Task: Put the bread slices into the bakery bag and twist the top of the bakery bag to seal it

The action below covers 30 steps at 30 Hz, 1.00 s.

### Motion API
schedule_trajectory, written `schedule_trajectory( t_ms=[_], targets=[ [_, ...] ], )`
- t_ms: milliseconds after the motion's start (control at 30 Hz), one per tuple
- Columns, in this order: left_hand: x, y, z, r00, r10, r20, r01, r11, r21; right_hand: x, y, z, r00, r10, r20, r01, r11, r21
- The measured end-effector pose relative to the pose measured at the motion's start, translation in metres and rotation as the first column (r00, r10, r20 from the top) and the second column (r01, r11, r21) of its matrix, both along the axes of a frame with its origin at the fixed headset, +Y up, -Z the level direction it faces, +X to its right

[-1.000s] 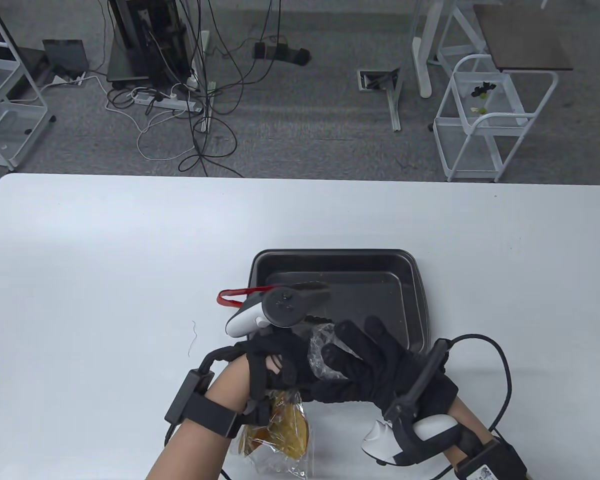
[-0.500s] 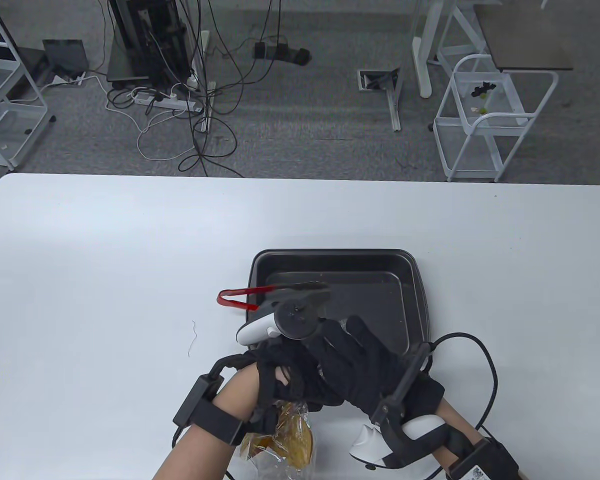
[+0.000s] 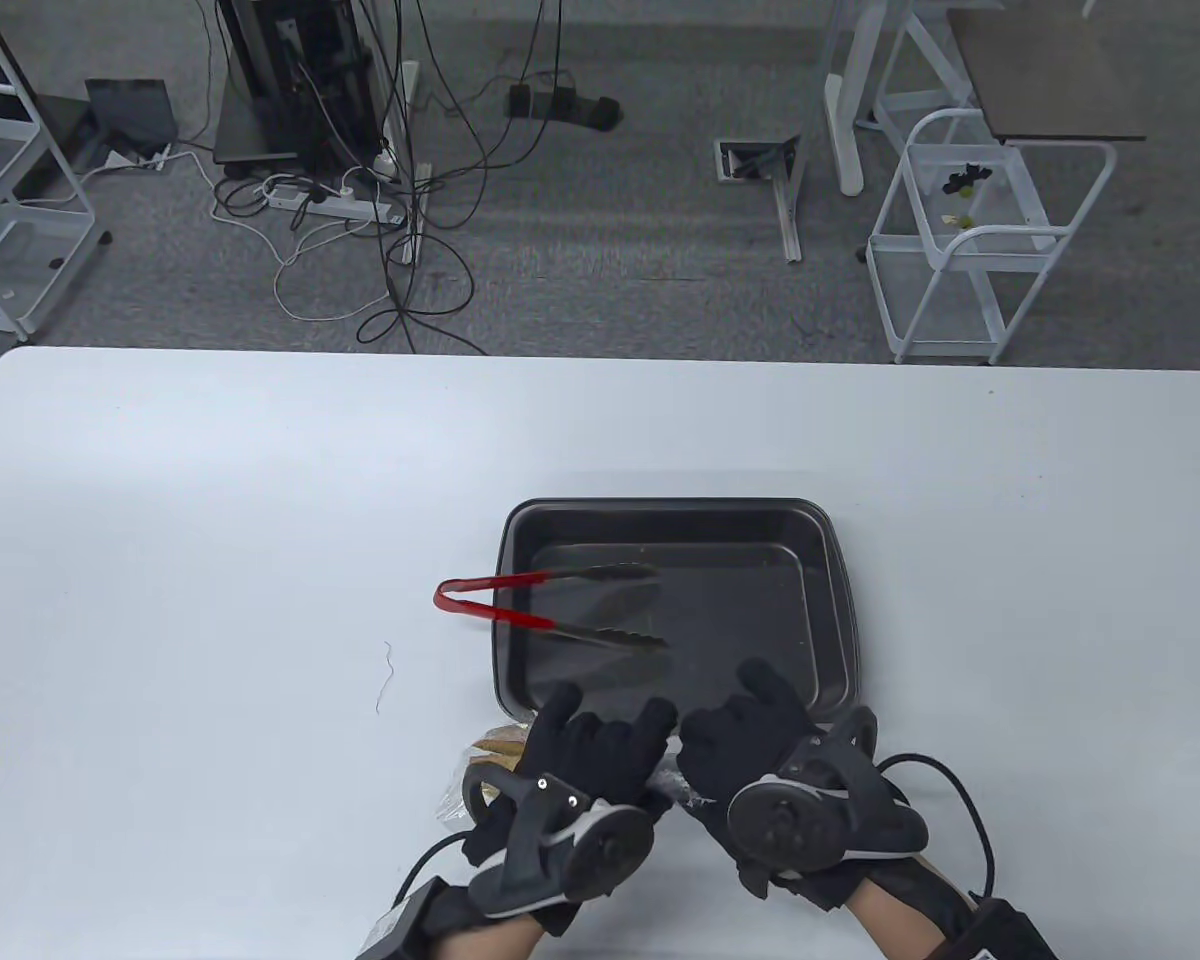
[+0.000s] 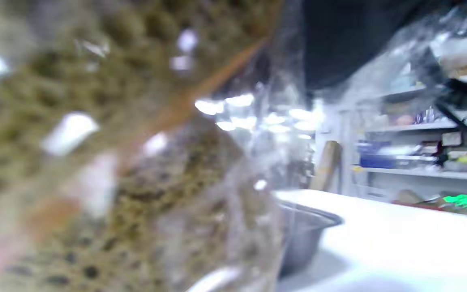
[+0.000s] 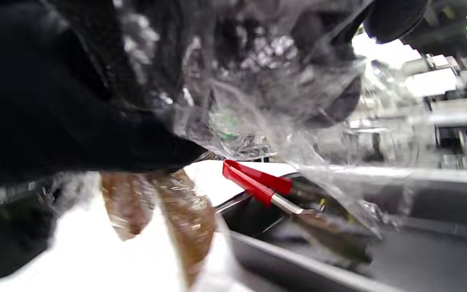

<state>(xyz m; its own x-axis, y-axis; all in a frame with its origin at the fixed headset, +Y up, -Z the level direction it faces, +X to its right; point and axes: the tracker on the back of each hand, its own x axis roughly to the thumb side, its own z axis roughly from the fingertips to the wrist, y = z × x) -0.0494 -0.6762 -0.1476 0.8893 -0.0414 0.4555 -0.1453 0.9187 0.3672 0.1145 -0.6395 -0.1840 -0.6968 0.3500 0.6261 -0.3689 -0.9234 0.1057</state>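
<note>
Table view, bottom centre: left hand (image 3: 585, 765) & right hand (image 3: 760, 745) both pinch the bakery bag (image 3: 672, 778) neck between them; bread slices (image 3: 495, 745) peek out at left. Left wrist view: bread fills frame w/ plastic over it. Right wrist view: crumpled film in fingers (image 5: 75, 121), tongs (image 5: 258, 186) behind. Imo keep the twist tight, close above the bread.

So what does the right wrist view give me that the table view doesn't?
Only the right wrist view shows the clear bakery bag bunched against the gloved right hand's fingers, with bread slices hanging below inside the plastic.

Only the table view shows both hands together, the left hand and right hand, side by side near the table's front edge, just before the whole dark tray.

Both show the red-handled tongs resting across the tray's left rim, plus the bread in its bag.
</note>
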Motion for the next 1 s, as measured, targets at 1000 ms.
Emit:
schedule_trajectory(
  t_ms=[1000],
  targets=[
    [-0.038, 0.005, -0.058, 0.935, 0.315, 0.160, -0.106, 0.682, -0.724, 0.055, -0.024, -0.013, 0.729, -0.681, 0.069, 0.544, 0.516, -0.661]
  ],
)
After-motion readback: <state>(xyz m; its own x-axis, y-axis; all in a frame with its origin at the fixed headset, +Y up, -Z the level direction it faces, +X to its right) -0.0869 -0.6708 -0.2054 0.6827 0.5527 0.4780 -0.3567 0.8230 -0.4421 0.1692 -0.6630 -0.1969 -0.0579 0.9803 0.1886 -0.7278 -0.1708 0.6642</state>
